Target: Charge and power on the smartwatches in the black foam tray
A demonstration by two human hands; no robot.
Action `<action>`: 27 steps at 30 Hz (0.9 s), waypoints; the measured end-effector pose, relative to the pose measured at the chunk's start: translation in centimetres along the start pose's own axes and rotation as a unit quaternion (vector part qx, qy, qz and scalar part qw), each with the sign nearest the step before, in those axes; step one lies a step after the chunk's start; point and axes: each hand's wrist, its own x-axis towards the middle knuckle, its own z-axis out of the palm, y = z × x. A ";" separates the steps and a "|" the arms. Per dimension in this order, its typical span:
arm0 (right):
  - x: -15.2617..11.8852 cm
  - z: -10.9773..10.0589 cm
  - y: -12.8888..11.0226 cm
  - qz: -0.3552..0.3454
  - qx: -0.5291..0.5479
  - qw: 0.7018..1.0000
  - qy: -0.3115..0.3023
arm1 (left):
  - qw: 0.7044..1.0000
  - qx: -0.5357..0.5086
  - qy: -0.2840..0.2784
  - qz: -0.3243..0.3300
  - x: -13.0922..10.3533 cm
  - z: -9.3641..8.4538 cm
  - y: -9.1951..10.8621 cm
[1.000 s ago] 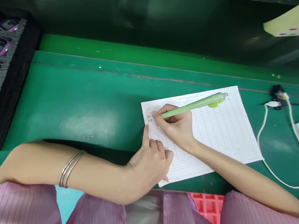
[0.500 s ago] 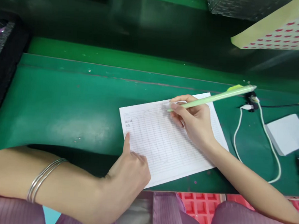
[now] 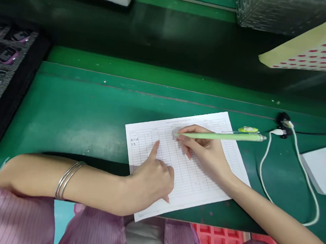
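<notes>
The right hand [image 3: 206, 147] grips a pale green pen [image 3: 234, 136] between thumb and fingers, its barrel slanting low to the right of that hand; whether the nib touches the ruled sheet [image 3: 187, 168] cannot be told. The sheet lies under both hands, askew on the green table [image 3: 68, 111], its lower left corner reaching the table's near edge. The left hand [image 3: 156, 175] holds nothing that shows: 1 finger is stretched out onto the columns, the others curled in, just left of the pen hand. For neat writing, that left hand would do best to press firmly enough to stop the paper turning — more so with a corner at the edge. The 2 handwritten entries [image 3: 134, 141] sit beyond and left of the pointing finger, so using that finger as a row marker should help alignment. A steeper pen might give better control — low barrels tend to skid.
</notes>
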 end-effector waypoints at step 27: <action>1.2 3.0 1.8 -0.104 -0.118 0.987 0.020 | 1.000 0.007 -0.008 0.016 -0.5 -0.2 -0.3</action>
